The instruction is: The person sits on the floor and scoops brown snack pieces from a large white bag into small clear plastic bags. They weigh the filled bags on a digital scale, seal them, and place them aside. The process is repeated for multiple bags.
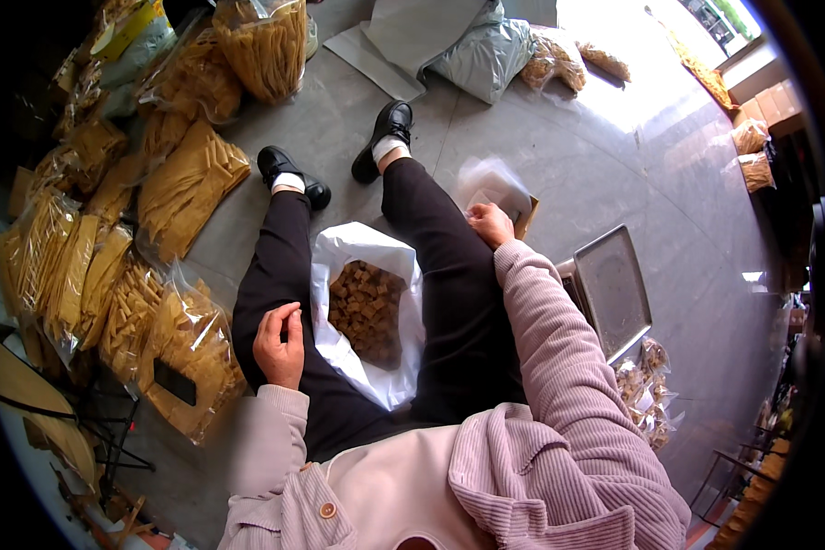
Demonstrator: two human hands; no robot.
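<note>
Between my thighs stands a white plastic bag (pixel 330 246), its mouth spread wide, holding many small brown cubes (pixel 367 307). My left hand (pixel 280 346) rests over my left thigh beside that bag, fingers curled in, and nothing shows in them. Past my right knee, my right hand (pixel 491 225) reaches to a stack of clear plastic bags (pixel 490 183) in a small cardboard box (pixel 528 218). Its fingers are closed at the near edge of the clear bags; the fingertips are partly hidden.
Clear bags of yellowish dried strips (pixel 188 183) crowd the left, and a black phone (pixel 174 381) lies on one. A scale with a metal tray (pixel 614 289) stands at right, near small filled packets (pixel 646 390). Grey sacks (pixel 486 55) lie ahead on the grey floor.
</note>
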